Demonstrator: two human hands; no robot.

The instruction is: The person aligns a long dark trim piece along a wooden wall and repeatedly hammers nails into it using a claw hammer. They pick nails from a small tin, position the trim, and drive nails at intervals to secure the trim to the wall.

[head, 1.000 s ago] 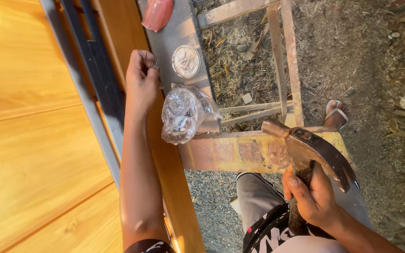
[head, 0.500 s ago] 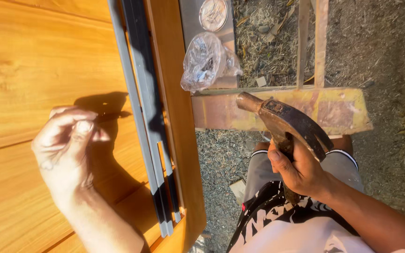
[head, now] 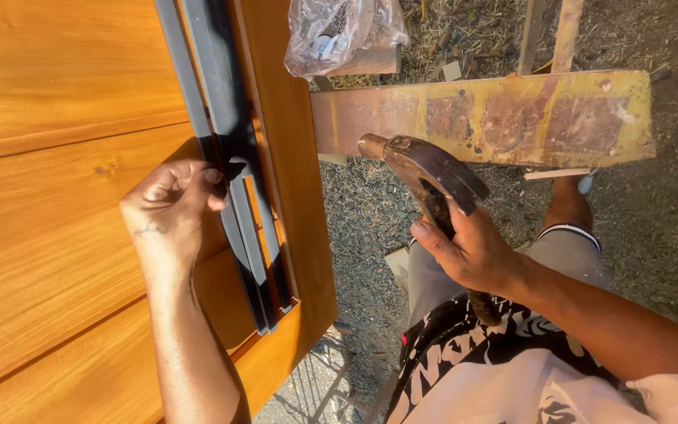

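A big varnished wooden door panel (head: 56, 235) lies flat, dark metal strips (head: 229, 157) resting along its edge, apparently not yet fixed. Beyond it, a rusty yellow beam (head: 512, 118) and a plastic bag (head: 339, 31). The right hand (head: 472, 251) grips a hammer (head: 433, 173), fingers wrapped tight. The left hand (head: 170, 212) pinches something tiny against the strips; what, I cannot tell.

Your left hand (head: 173, 216) is at the left, forearm running up from the near edge, fingers curled and thumb and fingertips pinched together. Your right hand (head: 476, 255) is at the right, arm coming from the near right, fingers wrapped closed.
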